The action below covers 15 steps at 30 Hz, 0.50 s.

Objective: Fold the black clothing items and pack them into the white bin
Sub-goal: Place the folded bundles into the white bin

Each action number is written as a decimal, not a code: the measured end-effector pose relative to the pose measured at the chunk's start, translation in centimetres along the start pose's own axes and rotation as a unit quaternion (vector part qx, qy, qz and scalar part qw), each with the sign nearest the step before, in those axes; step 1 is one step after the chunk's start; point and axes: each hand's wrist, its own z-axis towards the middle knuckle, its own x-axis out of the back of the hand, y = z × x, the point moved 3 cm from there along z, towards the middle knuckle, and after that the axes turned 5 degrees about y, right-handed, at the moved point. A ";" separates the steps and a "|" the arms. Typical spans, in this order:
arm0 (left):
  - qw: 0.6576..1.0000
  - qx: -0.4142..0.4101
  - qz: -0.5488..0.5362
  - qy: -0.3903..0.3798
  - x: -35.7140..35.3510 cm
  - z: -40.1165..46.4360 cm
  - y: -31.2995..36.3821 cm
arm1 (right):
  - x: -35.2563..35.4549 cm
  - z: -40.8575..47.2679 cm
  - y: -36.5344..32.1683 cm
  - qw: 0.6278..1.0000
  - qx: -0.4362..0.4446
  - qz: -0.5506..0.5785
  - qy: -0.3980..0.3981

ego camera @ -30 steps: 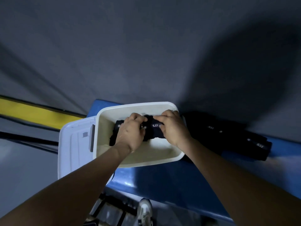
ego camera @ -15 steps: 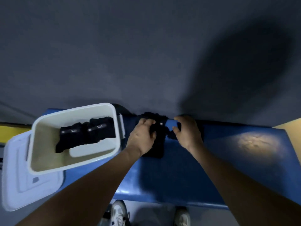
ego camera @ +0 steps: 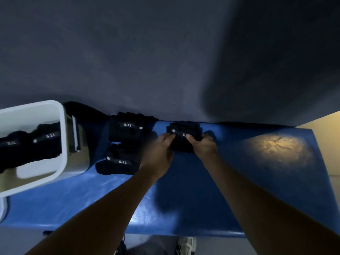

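- Both hands are working one black folded item (ego camera: 184, 138) at centre frame, on the blue table (ego camera: 184, 199), close against the dark grey wall (ego camera: 147, 52) behind it.
- Left hand (ego camera: 158, 153) is pinching the item's left edge, fingertips lying just under its small white label.
- Right hand (ego camera: 203, 146) is gripping the item's right side, fingers curling over the cloth. Both grips are clamped on the same piece; none of their fingers are spread free.
- Judgement: the step in hand is picking up or squaring off this bundle before it goes to the bin. It is already looking compact, so folding seems nearly done.
- White bin (ego camera: 61, 137) is sitting at the left edge of the frame, partly cut off, well apart from the hands. Two black items (ego camera: 36, 142) with white lettering are already lying inside it.
- Two more black bundles are waiting on the table between bin and hands: one in the upper position (ego camera: 128, 131), one lower (ego camera: 117, 162), just beside the left wrist.
- Judgement: task is partway through, with three pieces still outside the bin.
- Next move is calling for a lift clear of the two waiting bundles, a carry leftward over the bin rim, and a set-down beside the packed pair without letting the fold spring open.
- Light is dim; finer finger positions under the cloth are not showing.
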 end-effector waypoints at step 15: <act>0.995 0.054 -0.080 -0.004 0.1 1.0 -0.7 | -1.0 2.1 1.2 0.973 -0.110 0.189 -0.076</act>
